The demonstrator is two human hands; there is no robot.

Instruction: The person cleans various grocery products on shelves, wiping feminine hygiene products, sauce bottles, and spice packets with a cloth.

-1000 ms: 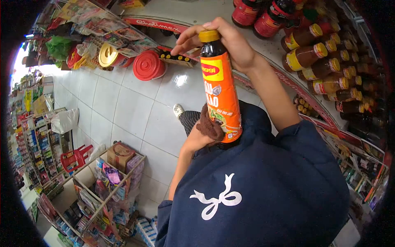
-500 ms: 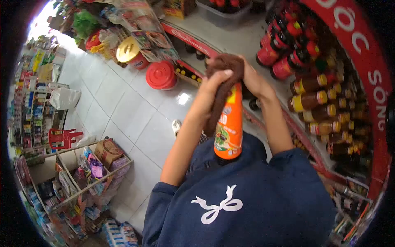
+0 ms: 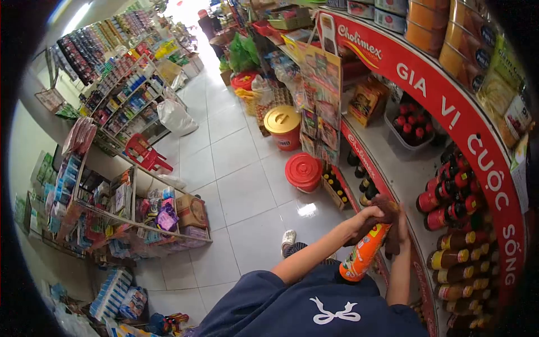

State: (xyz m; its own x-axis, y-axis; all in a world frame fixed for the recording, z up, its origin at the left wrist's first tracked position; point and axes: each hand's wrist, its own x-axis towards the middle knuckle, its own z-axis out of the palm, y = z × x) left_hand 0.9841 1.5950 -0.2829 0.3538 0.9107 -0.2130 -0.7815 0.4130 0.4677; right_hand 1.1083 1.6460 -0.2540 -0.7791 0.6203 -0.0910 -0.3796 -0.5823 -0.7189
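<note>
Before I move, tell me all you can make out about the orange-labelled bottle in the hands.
The orange-labelled bottle is tall and rounded, with a dark base and a smooth, slightly glossy wrap bearing pale lettering too small to read. It is held tilted in front of the navy shirt, base toward the wearer. A brown cloth covers its top, with the left hand and right hand around that end. Its cap, its fill and whether the base touches the shirt cannot be told.

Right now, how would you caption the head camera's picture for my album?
Left hand and right hand meet at a brown cloth atop an orange bottle, beside shelved bottles.
</note>
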